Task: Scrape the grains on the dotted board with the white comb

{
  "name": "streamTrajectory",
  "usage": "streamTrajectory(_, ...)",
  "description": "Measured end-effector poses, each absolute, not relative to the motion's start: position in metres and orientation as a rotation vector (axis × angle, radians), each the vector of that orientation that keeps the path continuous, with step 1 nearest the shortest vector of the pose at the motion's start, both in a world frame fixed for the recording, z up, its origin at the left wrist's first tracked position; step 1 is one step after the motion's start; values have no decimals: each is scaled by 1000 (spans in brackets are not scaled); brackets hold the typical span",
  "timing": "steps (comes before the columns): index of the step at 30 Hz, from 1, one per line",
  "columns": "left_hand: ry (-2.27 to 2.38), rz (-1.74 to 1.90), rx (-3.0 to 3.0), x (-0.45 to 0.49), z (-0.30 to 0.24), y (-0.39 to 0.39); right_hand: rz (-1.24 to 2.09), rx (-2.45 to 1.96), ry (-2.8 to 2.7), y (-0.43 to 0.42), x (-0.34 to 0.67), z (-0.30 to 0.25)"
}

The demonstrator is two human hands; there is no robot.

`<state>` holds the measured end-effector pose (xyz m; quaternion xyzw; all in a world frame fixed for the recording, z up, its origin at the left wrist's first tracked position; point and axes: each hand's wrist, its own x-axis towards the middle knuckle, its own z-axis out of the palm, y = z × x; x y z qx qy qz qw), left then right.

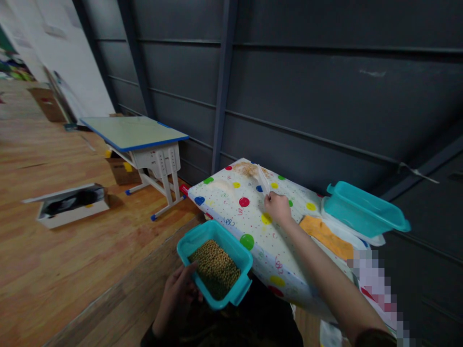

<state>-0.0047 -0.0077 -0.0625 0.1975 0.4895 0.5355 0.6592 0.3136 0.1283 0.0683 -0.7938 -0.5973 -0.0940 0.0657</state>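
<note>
The left hand holds the box, mouth up under the surface edge, lower centre; right hand pinches a card scraper-fashion beside spilled beans.

No legible text, label, brand or number anywhere. Printed on the desk cover: coloured dots and curly squiggles only, no letters. Pale sheets on the white panel at far left: too blurred to read. Teal container gripped by the left hand: plain sides, nothing printed in sight. White scraper pinched in the right hand: blank. Mosaic patch at lower right: unreadable.
</note>
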Motion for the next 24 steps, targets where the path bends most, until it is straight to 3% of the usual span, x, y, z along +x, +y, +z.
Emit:
streamTrajectory(14,1139,1190,467,-9,-69,-7,-228,-2214,-2082,134,289,59)
streamTrajectory(24,1129,1183,483,-12,-69,-9,-280,-2208,-1960,173,313,68)
